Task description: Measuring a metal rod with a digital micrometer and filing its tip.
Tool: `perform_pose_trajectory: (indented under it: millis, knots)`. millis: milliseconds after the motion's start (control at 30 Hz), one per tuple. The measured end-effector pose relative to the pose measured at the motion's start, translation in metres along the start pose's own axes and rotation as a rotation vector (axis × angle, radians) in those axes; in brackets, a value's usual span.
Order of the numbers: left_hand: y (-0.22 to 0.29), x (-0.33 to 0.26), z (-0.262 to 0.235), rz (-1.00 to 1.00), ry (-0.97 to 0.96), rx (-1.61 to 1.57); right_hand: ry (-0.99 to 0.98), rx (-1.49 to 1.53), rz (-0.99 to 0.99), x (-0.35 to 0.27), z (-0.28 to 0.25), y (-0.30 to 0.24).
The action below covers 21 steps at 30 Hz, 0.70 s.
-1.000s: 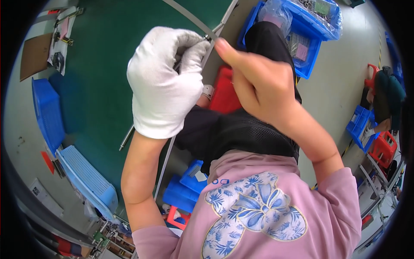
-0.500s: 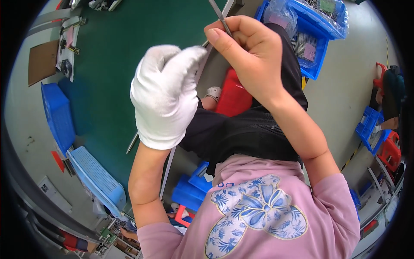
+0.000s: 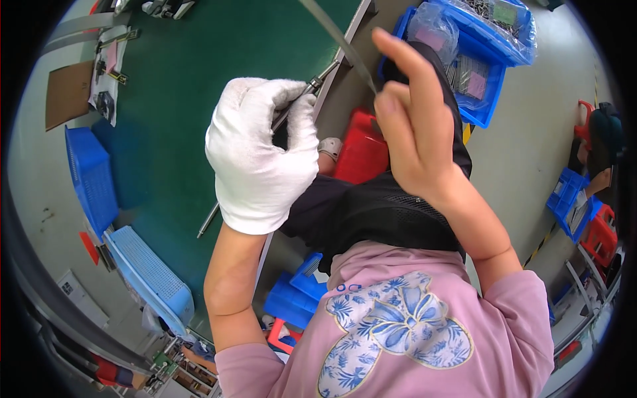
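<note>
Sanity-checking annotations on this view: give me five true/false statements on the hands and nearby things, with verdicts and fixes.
1. The left hand wears a white glove. True.
2. The right hand is gloved too. False: the right hand is bare.
3. A metal rod shows in the left hand's grip. True.
4. A flat metal strip runs up and left from the right hand's grip. True.
5. The light-blue basket lies to the right of the gloved hand. False: it lies to the left.

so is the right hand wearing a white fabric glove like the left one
No, the right hand is bare, while only the left hand wears a white fabric glove.
</note>
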<state>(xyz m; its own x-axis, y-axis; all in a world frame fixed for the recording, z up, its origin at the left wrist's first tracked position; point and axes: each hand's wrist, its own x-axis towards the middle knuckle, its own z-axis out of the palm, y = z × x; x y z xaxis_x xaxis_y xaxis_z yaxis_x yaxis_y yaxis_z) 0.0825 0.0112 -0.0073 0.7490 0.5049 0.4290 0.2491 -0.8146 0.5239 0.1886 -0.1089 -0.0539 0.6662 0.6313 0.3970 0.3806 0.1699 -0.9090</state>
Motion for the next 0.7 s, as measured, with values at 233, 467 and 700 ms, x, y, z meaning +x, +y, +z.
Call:
perform_pose_trajectory:
  millis: [233,467,700]
  knots:
    - [-0.006,-0.002,-0.003,0.067,-0.031,-0.002,-0.209,-0.026,0.017,-0.018,-0.007,-0.004]
    - [-0.006,-0.001,0.003,0.028,0.029,-0.076,-0.126,-0.157,-0.177,-0.021,-0.004,0.007]
    - [-0.008,0.003,-0.001,0.075,-0.008,-0.064,-0.238,-0.46,-0.164,-0.003,0.002,-0.015]
